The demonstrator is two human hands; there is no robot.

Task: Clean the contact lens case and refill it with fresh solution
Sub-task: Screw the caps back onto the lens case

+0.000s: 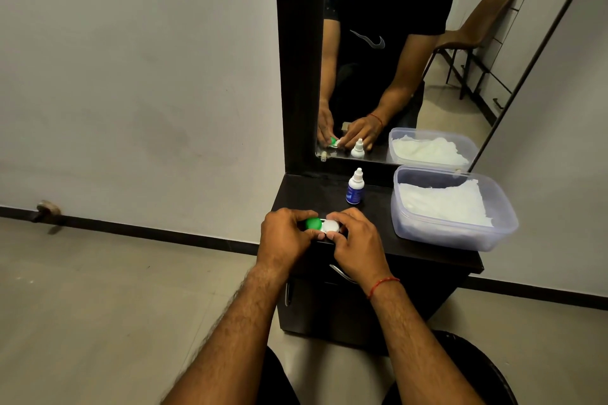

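The contact lens case (321,225) has a green cap on its left and a white cap on its right. It sits at the near edge of the dark dresser top (371,227). My left hand (285,233) grips the green end, and my right hand (357,242) closes its fingers around the white cap. Both caps are on the case. Behind it, toward the mirror, stands a small solution bottle (355,187) with a blue label and a white tip, upright and untouched.
A clear plastic tub (457,233) with white tissue inside sits on the right of the dresser top. The mirror (394,52) rises behind the bottle. Below the front edge are drawer handles (342,273). Bare floor lies to the left.
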